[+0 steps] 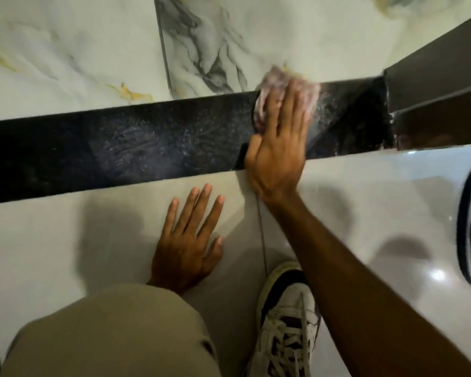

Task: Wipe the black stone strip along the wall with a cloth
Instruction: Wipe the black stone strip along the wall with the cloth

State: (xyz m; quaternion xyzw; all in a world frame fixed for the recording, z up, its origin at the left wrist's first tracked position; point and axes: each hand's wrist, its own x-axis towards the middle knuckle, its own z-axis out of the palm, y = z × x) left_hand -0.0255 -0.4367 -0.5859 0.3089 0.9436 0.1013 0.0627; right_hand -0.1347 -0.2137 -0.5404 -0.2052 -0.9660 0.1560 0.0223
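Observation:
A black stone strip [120, 148] runs across the view between the marbled wall tiles and the pale floor. Faint smeared streaks show on its middle part. My right hand [279, 148] lies flat on a pinkish cloth [269, 85] and presses it against the strip near its right end. The cloth is blurred and bunched under my fingers, partly lapping onto the wall tile. My left hand [186, 240] rests flat on the floor tile below the strip, fingers spread, holding nothing.
A dark door frame [433, 77] meets the strip at the right end. A round dark-rimmed object [468, 227] sits at the right edge. My knee in beige trousers [106, 333] and my white shoe [286, 319] fill the bottom.

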